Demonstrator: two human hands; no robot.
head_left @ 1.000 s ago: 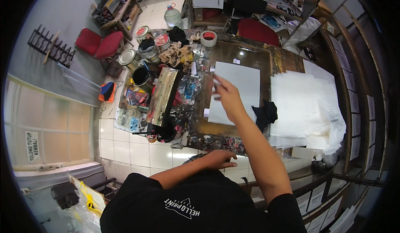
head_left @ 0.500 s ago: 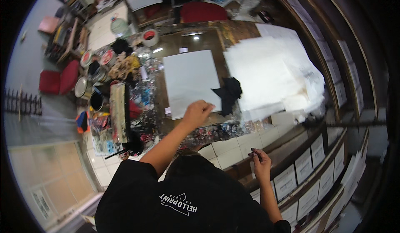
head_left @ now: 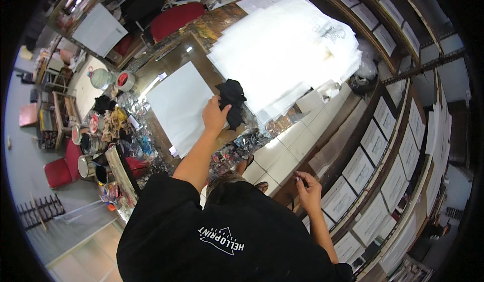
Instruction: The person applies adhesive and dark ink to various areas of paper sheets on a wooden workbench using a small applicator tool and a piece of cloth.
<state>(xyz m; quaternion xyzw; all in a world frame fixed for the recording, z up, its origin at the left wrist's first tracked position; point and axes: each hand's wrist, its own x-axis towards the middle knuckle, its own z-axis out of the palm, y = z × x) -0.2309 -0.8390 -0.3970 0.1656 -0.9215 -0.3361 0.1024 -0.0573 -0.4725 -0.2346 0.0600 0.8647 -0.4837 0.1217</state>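
My left hand [head_left: 215, 116] reaches over the worktable and grips the near-left edge of a crumpled black cloth [head_left: 232, 99], its thumb against the fabric. Beneath and beside that hand lies a plain pale sheet or board [head_left: 179, 103], slightly turned on the table. My right hand [head_left: 309, 190] hangs off the table to the right, above the floor. Its thumb and fingertips are pinched together; whatever may be between them is too small to make out.
A large stack of white sheets [head_left: 282, 55] covers the table's right part. Paint tins [head_left: 85, 166], stained rags [head_left: 115, 123] and a tape roll [head_left: 125, 80] crowd the left side. Racks holding printed sheets [head_left: 375, 141] stand to the right. A red chair [head_left: 176, 19] stands beyond the table.
The view has swung round, so the table now appears tilted. My left hand has moved from the sheet's near edge to the black cloth. My right hand stays low, fingers still together.
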